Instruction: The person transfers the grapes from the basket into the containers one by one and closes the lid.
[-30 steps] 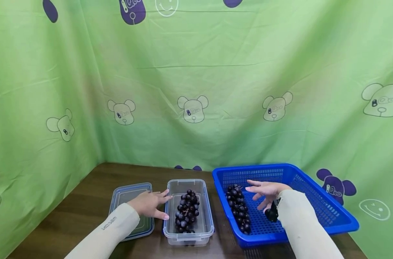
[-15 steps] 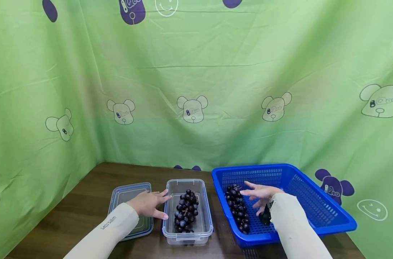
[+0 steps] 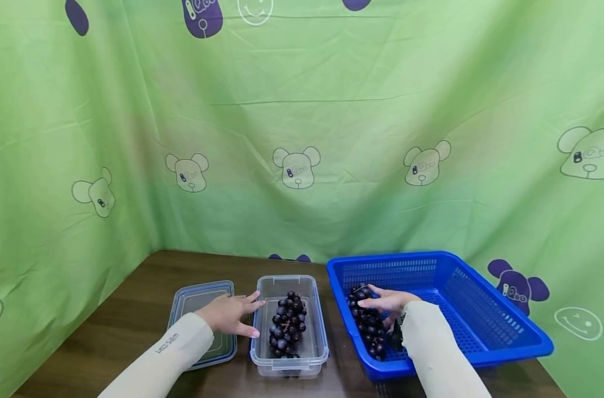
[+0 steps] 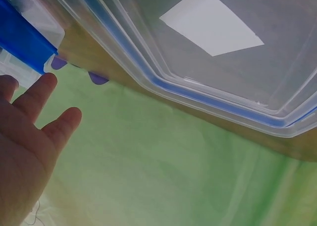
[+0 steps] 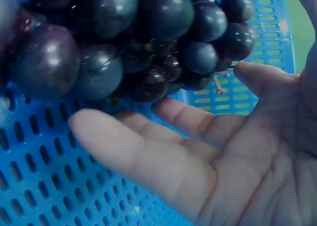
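We count two grape bunches, one clear container (image 3: pixel 290 323), one lid (image 3: pixel 198 296) and one blue basket (image 3: pixel 486 320). The bunch in the basket (image 3: pixel 366 326) lies along its 9 o'clock wall, long axis running 12 to 6. Our right hand (image 3: pixel 388 303) rests on it, fingers loosely spread, not clasping. Our left hand (image 3: pixel 229 314) lies flat and relaxed against the container holding the second bunch (image 3: pixel 287 326).

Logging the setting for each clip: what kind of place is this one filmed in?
Probably a staged tabletop set rather than a real kitchen: a green cartoon-bear cloth hangs as a backdrop on all sides of a dark wooden table, which carries only a blue basket and a clear container of grapes.
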The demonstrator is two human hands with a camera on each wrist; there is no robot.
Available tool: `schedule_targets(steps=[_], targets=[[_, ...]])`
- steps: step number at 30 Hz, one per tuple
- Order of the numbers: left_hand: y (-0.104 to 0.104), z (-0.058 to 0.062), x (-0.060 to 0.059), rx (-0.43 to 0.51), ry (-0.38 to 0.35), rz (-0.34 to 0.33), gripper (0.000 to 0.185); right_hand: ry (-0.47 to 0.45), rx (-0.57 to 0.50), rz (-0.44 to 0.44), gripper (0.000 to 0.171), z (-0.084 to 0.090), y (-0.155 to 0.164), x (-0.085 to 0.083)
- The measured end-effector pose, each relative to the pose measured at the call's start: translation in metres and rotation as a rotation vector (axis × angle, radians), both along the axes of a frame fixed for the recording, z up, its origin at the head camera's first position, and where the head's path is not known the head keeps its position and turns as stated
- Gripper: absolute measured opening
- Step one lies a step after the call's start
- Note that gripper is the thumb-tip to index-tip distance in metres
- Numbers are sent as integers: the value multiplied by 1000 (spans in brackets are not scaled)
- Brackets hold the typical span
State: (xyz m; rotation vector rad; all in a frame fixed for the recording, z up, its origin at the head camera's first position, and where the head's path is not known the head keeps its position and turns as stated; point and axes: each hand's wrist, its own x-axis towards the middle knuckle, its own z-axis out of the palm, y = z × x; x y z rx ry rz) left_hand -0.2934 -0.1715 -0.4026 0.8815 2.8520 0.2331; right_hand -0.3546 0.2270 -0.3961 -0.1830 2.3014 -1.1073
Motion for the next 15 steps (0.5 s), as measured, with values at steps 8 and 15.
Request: schedule_targets(steps=[8,15], targets=[[0,-1,-3,-2,24,-6,74,-28,1,2,98,-1,0,-1],[1,-2,-2,-30,23,8,73,171,270,92,111,-7,-12,3]])
